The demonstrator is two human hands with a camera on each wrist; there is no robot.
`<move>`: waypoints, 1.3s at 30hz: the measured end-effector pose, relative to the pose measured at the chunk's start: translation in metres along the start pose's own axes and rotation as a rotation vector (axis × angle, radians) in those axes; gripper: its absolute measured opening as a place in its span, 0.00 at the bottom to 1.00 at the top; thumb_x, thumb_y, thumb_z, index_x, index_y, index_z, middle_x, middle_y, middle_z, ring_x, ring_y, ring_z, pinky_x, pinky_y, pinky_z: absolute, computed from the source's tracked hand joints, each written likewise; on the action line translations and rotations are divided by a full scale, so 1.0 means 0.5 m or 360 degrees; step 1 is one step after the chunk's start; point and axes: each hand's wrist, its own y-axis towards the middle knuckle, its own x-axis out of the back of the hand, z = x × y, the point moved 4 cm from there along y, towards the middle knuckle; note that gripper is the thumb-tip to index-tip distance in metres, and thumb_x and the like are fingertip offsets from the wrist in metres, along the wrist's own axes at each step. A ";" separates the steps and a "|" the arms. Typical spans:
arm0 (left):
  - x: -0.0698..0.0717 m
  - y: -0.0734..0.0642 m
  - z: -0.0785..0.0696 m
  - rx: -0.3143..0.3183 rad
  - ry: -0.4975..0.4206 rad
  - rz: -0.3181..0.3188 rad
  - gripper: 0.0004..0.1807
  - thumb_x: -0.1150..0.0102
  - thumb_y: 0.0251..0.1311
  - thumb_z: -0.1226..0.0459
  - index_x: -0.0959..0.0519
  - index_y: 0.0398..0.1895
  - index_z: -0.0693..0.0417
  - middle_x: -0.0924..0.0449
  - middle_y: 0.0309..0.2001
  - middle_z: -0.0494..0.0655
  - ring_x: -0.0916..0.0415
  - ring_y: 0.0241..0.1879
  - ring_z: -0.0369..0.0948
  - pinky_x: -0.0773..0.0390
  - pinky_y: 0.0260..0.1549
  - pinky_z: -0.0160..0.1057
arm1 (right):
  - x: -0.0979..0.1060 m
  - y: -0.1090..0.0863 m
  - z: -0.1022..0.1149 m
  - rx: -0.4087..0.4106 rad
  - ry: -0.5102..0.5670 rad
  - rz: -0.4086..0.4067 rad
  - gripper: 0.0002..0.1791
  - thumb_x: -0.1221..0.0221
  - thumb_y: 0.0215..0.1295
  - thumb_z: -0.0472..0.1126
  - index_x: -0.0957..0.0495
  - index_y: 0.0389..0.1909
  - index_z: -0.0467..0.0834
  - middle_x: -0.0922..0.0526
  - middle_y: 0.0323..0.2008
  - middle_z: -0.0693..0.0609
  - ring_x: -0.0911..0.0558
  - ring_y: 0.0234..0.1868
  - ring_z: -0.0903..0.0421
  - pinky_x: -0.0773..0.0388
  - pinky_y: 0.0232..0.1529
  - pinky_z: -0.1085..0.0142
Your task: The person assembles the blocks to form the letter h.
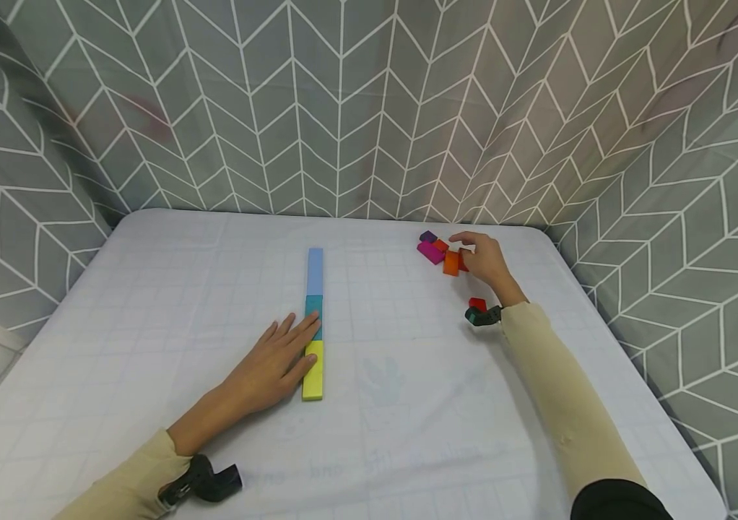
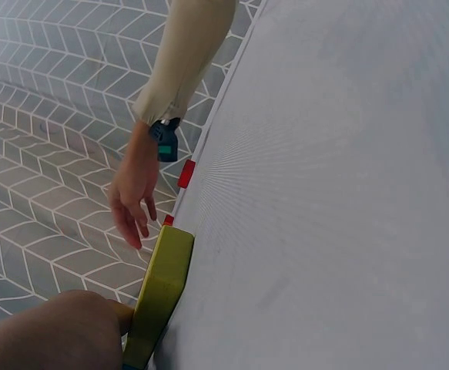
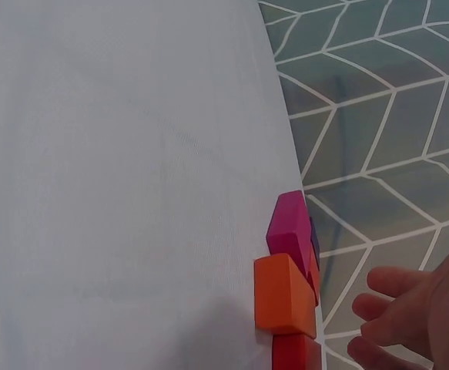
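A light blue block [image 1: 315, 271], a teal block [image 1: 313, 305] and a yellow block [image 1: 313, 383] lie end to end in a straight line on the white table. My left hand [image 1: 271, 365] rests against this row with fingers spread, touching the teal and yellow blocks. At the far right, my right hand [image 1: 484, 260] hovers by a cluster of blocks, its fingers loosely bent with nothing visible between them. That cluster has a magenta block [image 3: 289, 223], an orange block [image 3: 284, 293], a red block [image 3: 295, 353], a purple block [image 1: 428, 236] and a red-orange block [image 1: 440, 245].
Another red block [image 1: 476, 303] lies apart from the cluster, partly behind the right wrist camera [image 1: 483, 315]. A grey patterned curtain [image 1: 343, 108] hangs behind the table's far edge and along both sides. The white tablecloth [image 1: 382, 433] has slight creases.
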 end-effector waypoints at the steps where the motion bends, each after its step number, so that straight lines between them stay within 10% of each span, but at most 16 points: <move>1: 0.000 0.000 0.000 0.0000 0.0000 0.0000 0.34 0.52 0.81 0.53 0.41 0.81 0.59 0.46 0.81 0.52 0.53 0.79 0.61 0.54 0.74 0.65 | 0.000 0.000 -0.002 -0.0008 0.0002 0.0005 0.21 0.50 0.73 0.27 0.19 0.63 0.37 0.22 0.63 0.33 0.28 0.65 0.33 0.30 0.63 0.37; 39: 0.000 0.003 0.002 0.0007 -0.0013 0.0008 0.33 0.51 0.81 0.54 0.42 0.82 0.59 0.47 0.81 0.51 0.54 0.79 0.61 0.55 0.74 0.65 | -0.002 -0.015 -0.050 -0.0152 -0.0150 0.0243 0.26 0.43 0.68 0.31 0.25 0.67 0.32 0.29 0.67 0.31 0.32 0.67 0.32 0.38 0.70 0.38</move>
